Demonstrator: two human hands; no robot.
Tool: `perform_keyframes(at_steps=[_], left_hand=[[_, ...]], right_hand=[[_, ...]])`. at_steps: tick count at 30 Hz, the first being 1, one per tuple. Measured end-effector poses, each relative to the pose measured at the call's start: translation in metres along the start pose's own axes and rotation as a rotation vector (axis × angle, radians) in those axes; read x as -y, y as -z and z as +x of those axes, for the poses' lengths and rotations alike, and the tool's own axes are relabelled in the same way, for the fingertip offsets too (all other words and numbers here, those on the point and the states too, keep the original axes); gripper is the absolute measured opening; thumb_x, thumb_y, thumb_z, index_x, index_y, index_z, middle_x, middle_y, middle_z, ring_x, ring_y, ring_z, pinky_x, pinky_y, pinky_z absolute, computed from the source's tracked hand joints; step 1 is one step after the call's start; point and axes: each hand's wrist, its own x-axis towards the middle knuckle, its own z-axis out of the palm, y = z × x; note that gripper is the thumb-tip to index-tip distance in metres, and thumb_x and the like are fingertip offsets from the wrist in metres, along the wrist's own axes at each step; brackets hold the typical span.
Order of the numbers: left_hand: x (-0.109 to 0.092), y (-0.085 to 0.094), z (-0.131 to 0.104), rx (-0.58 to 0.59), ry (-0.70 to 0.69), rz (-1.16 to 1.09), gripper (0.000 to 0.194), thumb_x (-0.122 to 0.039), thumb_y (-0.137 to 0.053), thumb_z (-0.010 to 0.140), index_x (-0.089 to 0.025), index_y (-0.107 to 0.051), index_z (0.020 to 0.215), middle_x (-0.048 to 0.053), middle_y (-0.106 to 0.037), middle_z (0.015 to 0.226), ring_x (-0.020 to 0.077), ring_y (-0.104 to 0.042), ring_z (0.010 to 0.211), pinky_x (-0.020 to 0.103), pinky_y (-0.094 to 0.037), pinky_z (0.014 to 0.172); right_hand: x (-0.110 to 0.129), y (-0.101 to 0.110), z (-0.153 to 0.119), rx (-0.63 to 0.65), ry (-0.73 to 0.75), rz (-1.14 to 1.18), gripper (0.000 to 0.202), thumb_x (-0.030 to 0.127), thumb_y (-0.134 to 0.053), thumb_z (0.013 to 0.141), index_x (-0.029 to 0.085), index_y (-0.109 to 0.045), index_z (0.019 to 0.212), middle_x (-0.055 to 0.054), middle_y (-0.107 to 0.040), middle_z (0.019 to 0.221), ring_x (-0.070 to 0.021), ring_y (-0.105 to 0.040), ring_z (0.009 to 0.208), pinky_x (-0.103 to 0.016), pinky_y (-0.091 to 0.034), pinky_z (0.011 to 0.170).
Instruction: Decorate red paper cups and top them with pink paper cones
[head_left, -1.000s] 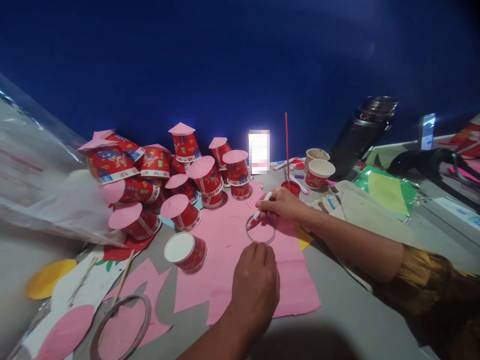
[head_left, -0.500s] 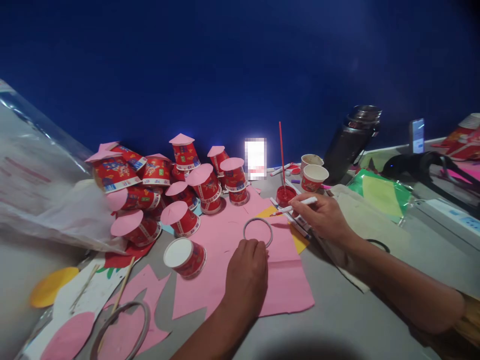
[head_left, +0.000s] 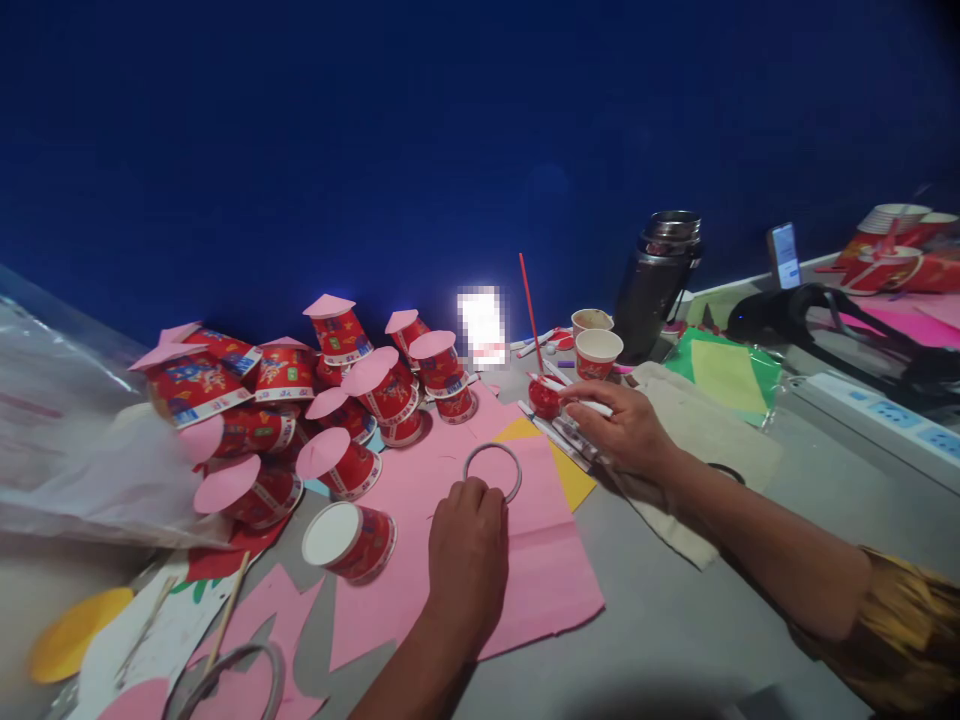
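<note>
The writing on the red cups (head_left: 395,405) at left is too small to read. Your right hand (head_left: 630,428) is pinched on the white marker (head_left: 555,385). The grey ring (head_left: 493,445) lies just beyond your left hand (head_left: 471,545), whose bunched fingers cover its near edge; I cannot tell whether they grip it.

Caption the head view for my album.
Left hand at a grey ring on pink paper, right hand holding a white marker.

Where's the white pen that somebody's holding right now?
In the head view, the white pen is right of centre, in the right hand, close by the red pot with the red stick standing in it.
</note>
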Motion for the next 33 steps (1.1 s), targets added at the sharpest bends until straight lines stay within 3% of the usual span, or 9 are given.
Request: perform_keyframes(at_steps=[3, 6, 10, 17, 19, 22, 26, 30, 33], left_hand=[[-0.004, 0.004, -0.003, -0.084, -0.067, -0.014, 0.017, -0.007, -0.056, 0.094, -0.019, -0.062, 0.085, 0.005, -0.063, 0.086, 0.0224, -0.053, 0.079, 0.037, -0.038, 0.068], [-0.016, 0.011, -0.012, -0.152, -0.27, -0.141, 0.012, -0.011, -0.056, 0.096, -0.018, -0.062, 0.089, 0.007, -0.063, 0.088, 0.0221, -0.053, 0.079, 0.037, -0.039, 0.068], [-0.035, 0.013, -0.025, -0.091, -0.512, -0.239, 0.013, -0.013, -0.053, 0.098, -0.018, -0.06, 0.088, 0.005, -0.062, 0.085, 0.0192, -0.053, 0.077, 0.035, -0.041, 0.068], [-0.048, 0.008, -0.028, 0.016, -0.635, -0.2, 0.015, -0.009, -0.056, 0.095, -0.019, -0.06, 0.085, 0.003, -0.059, 0.082, 0.0175, -0.053, 0.074, 0.033, -0.039, 0.064], [-0.047, 0.009, -0.027, 0.055, -0.569, -0.25, 0.013, -0.013, -0.056, 0.095, -0.02, -0.06, 0.086, 0.004, -0.06, 0.085, 0.0179, -0.054, 0.076, 0.033, -0.041, 0.065], [-0.037, 0.012, -0.022, -0.003, -0.329, -0.342, 0.009, -0.021, -0.055, 0.097, -0.021, -0.062, 0.091, 0.007, -0.062, 0.093, 0.0206, -0.056, 0.084, 0.036, -0.045, 0.072], [-0.009, 0.02, -0.007, -0.055, 0.027, -0.144, 0.012, -0.019, -0.053, 0.095, -0.019, -0.06, 0.085, 0.008, -0.061, 0.089, 0.0243, -0.056, 0.084, 0.039, -0.045, 0.075], [0.01, 0.035, 0.005, 0.174, 0.212, 0.12, 0.022, -0.033, -0.052, 0.097, -0.019, -0.06, 0.082, 0.011, -0.063, 0.088, 0.0299, -0.061, 0.089, 0.042, -0.045, 0.077], [0.013, 0.043, 0.004, 0.278, 0.267, 0.17, 0.028, -0.042, -0.049, 0.099, -0.018, -0.063, 0.094, 0.012, -0.068, 0.091, 0.0325, -0.064, 0.095, 0.043, -0.044, 0.079]], right_hand=[[-0.002, 0.016, 0.004, 0.067, -0.02, -0.082, 0.026, 0.039, -0.061, 0.091, 0.019, -0.077, 0.093, -0.007, -0.079, 0.094, -0.0208, -0.07, 0.08, -0.031, -0.053, 0.071], [-0.011, 0.028, 0.002, 0.127, -0.069, -0.198, 0.024, 0.035, -0.06, 0.092, 0.019, -0.077, 0.092, -0.006, -0.078, 0.092, -0.0203, -0.069, 0.079, -0.031, -0.051, 0.073], [-0.028, 0.034, -0.003, 0.178, -0.071, -0.31, 0.02, 0.028, -0.06, 0.09, 0.02, -0.077, 0.096, -0.007, -0.079, 0.104, -0.0244, -0.07, 0.099, -0.037, -0.05, 0.091], [-0.045, 0.026, -0.002, 0.277, -0.08, -0.38, 0.021, 0.024, -0.059, 0.091, 0.02, -0.077, 0.099, -0.008, -0.079, 0.104, -0.0245, -0.07, 0.099, -0.037, -0.05, 0.091], [-0.047, 0.026, -0.002, 0.292, -0.066, -0.379, 0.02, 0.024, -0.059, 0.091, 0.02, -0.077, 0.099, -0.007, -0.079, 0.102, -0.0247, -0.069, 0.098, -0.037, -0.05, 0.09], [-0.049, 0.027, -0.002, 0.31, -0.033, -0.374, 0.02, 0.025, -0.059, 0.092, 0.019, -0.078, 0.097, -0.008, -0.079, 0.101, -0.0245, -0.069, 0.096, -0.036, -0.049, 0.088], [-0.051, 0.028, -0.003, 0.315, 0.006, -0.367, 0.019, 0.02, -0.058, 0.091, 0.019, -0.077, 0.091, -0.008, -0.079, 0.098, -0.0237, -0.069, 0.093, -0.037, -0.05, 0.088], [-0.053, 0.029, -0.003, 0.285, 0.03, -0.366, 0.016, 0.018, -0.06, 0.089, 0.019, -0.076, 0.089, -0.008, -0.079, 0.111, -0.0245, -0.069, 0.105, -0.039, -0.05, 0.097], [-0.052, 0.032, -0.002, 0.247, 0.037, -0.368, 0.016, 0.019, -0.06, 0.09, 0.019, -0.076, 0.092, -0.009, -0.077, 0.117, -0.0252, -0.067, 0.112, -0.041, -0.048, 0.101]])
